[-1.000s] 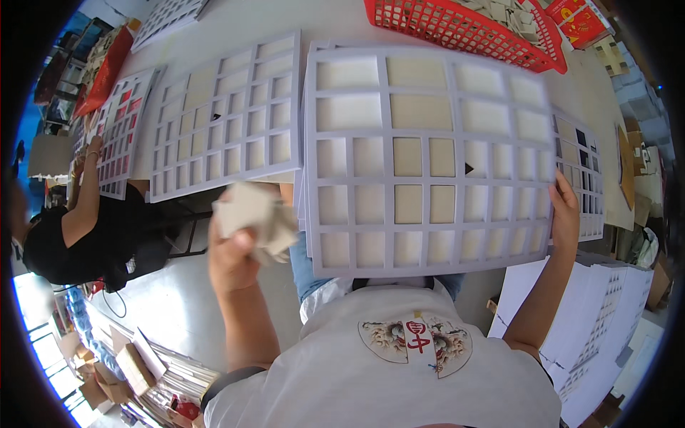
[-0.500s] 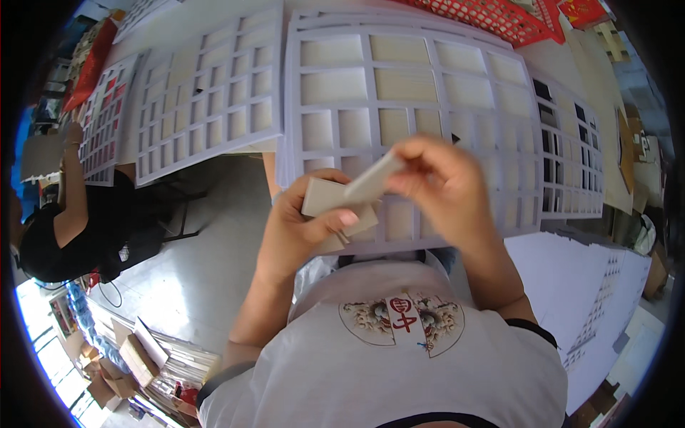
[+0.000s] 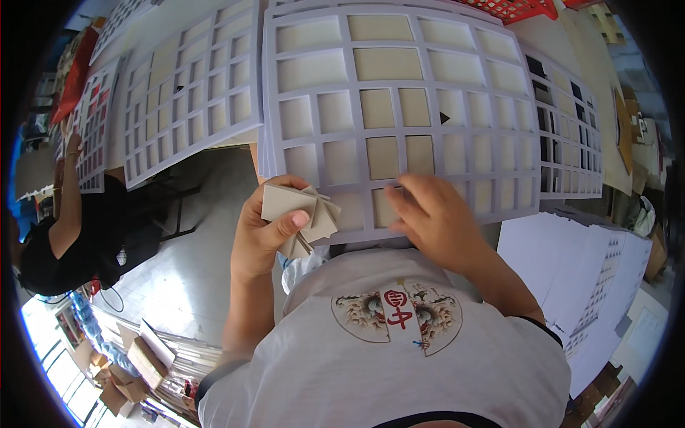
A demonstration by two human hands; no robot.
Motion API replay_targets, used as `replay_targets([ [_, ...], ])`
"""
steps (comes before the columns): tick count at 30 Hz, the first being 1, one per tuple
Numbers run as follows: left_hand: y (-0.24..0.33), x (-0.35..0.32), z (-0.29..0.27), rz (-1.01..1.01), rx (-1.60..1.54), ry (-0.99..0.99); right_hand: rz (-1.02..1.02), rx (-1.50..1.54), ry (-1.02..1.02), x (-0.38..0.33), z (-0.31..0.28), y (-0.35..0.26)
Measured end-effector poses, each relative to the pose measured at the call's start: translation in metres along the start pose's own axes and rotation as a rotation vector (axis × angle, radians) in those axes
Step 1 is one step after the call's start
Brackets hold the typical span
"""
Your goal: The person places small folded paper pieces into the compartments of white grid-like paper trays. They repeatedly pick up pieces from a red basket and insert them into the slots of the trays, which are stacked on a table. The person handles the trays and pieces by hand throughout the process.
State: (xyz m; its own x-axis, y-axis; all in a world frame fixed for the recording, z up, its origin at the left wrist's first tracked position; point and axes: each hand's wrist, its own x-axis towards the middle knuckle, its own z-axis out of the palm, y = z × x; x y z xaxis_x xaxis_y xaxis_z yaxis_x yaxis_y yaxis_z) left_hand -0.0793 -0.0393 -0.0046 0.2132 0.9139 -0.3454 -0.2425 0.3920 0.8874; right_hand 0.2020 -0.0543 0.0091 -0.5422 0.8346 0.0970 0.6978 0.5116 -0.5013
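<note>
Spread across a pale counter [image 3: 571,43]: a large white die-cut cardboard grid sheet [image 3: 399,118] with tan backing showing through its square and oblong windows, filling the view from 10 to 2 o'clock. A second white grid sheet [image 3: 189,93] beside it at 10 o'clock, a third with dark windows [image 3: 567,135] at 3 o'clock. A red plastic mesh basket [image 3: 514,7] at 1 o'clock, cut by the rim. White printed sheets in a stack [image 3: 585,285] at 4 o'clock. Another person in a dark top [image 3: 78,235] at 9 o'clock, one arm raised toward the far grids.

Just below centre, toward 8 o'clock: left hand [image 3: 267,228] closed round a fanned stack of small tan cardboard squares [image 3: 300,214], thumb pressed across the top card, fingers curled beneath, stack touching the near edge of the big grid. Right hand [image 3: 435,221] at 6 o'clock, palm down on the bottom row of the grid, fingertips [image 3: 396,196] pressing at one window; whether a square sits under them cannot be told.

Squares judged light, stiff, thin, smooth-faced, apt to slide off one another when fanned. Best taken singly by opposite edges, or peeled off with thumb and forefinger at a corner. Grid sheet judged light but floppy, narrow ribs likely to crease or tear; flat support better than lifting by one rib.
</note>
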Motion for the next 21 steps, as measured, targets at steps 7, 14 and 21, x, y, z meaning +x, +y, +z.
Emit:
replay_targets([
  [7, 0.005, 0.007, 0.001, 0.057, -0.001, 0.008, -0.069, -0.384, -0.034, -0.030, 0.018, 0.001],
  [14, 0.010, 0.017, -0.002, 0.109, -0.070, 0.047, -0.082, -0.356, 0.166, 0.021, 0.026, 0.004],
  [21, 0.010, 0.023, 0.001, 0.068, -0.150, 0.095, -0.191, -0.325, 0.321, 0.031, 0.032, 0.011],
])
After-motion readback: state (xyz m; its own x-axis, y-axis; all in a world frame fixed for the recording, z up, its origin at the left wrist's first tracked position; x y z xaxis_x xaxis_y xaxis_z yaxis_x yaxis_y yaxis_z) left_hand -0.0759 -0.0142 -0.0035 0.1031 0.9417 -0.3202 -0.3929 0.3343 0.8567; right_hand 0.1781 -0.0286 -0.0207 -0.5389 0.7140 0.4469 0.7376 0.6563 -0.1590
